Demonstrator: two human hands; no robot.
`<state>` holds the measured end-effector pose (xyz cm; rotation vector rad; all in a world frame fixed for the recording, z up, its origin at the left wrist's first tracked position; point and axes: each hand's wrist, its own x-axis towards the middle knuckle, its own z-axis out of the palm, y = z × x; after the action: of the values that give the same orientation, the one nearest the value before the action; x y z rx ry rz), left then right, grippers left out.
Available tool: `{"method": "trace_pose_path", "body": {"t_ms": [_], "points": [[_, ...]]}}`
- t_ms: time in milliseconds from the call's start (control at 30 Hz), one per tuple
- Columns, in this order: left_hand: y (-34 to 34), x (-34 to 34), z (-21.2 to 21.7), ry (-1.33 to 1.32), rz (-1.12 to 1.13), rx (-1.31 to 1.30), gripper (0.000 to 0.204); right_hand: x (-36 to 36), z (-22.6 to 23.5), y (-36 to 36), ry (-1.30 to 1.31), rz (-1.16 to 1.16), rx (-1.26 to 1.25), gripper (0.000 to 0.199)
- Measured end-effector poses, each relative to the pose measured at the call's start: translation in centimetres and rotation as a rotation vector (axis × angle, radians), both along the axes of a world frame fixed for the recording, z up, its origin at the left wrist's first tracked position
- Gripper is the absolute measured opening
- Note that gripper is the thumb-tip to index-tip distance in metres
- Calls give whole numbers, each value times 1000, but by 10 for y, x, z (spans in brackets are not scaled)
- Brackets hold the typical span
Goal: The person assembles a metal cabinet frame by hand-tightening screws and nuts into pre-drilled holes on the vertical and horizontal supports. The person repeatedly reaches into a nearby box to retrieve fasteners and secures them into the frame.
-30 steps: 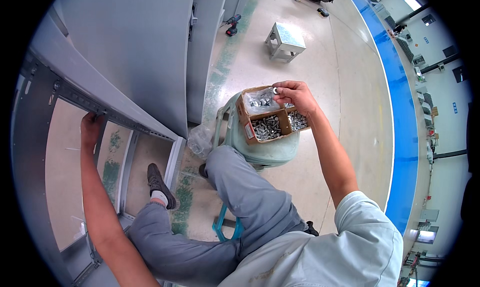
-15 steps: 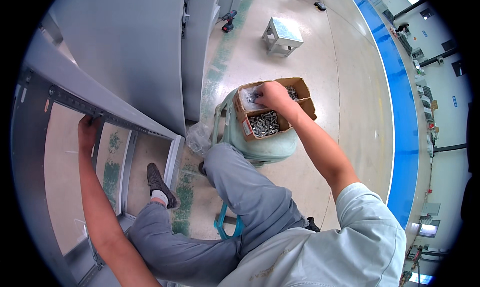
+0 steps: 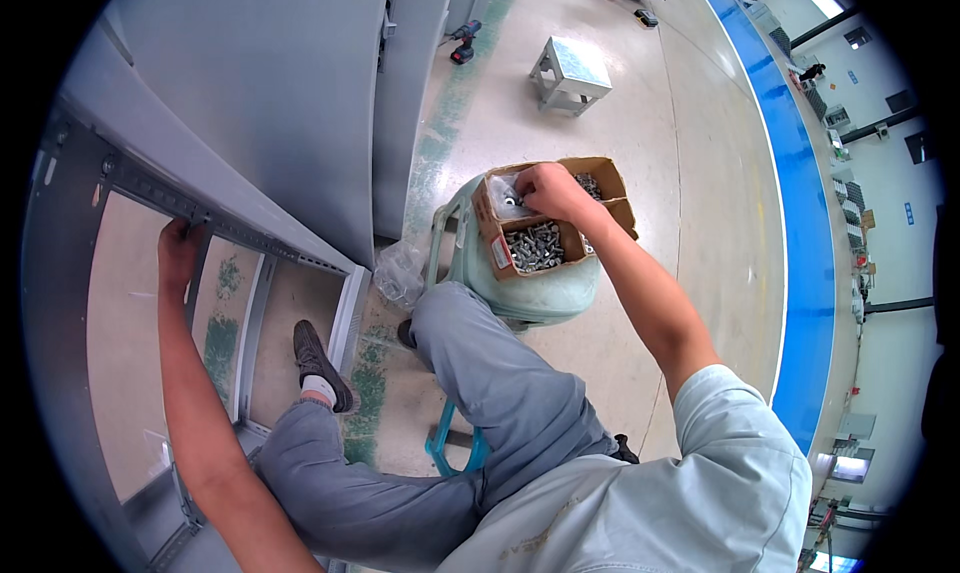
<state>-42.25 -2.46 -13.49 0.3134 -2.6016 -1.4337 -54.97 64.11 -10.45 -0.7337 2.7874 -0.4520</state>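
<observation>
Our right hand (image 3: 545,188) reaches down into a brown cardboard box (image 3: 600,168) that sits on top of a pale green plastic stool (image 3: 530,298), right of centre and a little beyond our knee. The box is open at the top and split into compartments by cardboard dividers. The near compartment holds a heap of grey metal bolts (image 3: 533,245), shiny and jumbled together. The far right compartment shows more small metal hardware. Our fingers are curled into the far left compartment, where a clear plastic bag (image 3: 503,195) lies; we cannot tell whether they have pinched anything, since the knuckles hide the fingertips.

Our left hand (image 3: 180,253) is well apart from the box, out on the left side. It grips a grey perforated metal rail (image 3: 160,195) on the open frame of a grey metal cabinet (image 3: 260,93), fingers wrapped over the rail's edge.

A crumpled clear plastic bag (image 3: 398,273) lies on the floor just left of the stool, at the cabinet's corner. Farther off, a small grey metal stool (image 3: 570,73) stands on the pale floor, and a cordless drill (image 3: 463,43) lies near the cabinet's far edge. A blue stripe (image 3: 790,223) runs along the floor on the right.
</observation>
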Motion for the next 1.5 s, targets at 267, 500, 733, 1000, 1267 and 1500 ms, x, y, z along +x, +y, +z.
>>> {"method": "trace_pose_path", "body": {"t_ms": [267, 500, 733, 1000, 1267, 1500], "points": [[-5, 1, -1, -19, 19, -28, 14, 13, 16, 4, -106, -55, -119, 31], [-8, 7, 3, -21, 40, -90, 13, 15, 25, 7, -155, -222, -418, 15], [3, 0, 11, -68, 37, -76, 16, -23, 31, 82, -62, -297, 39, 17], [-19, 3, -4, 33, 83, -290, 26, -43, -53, 90, 132, -154, 104, 19], [16, 4, 15, -109, 155, -259, 26, -33, -26, 88, 17, -243, 171, 21], [21, 16, 23, -34, 167, -336, 30, -35, -20, 78, -44, -208, 105, 25]]}}
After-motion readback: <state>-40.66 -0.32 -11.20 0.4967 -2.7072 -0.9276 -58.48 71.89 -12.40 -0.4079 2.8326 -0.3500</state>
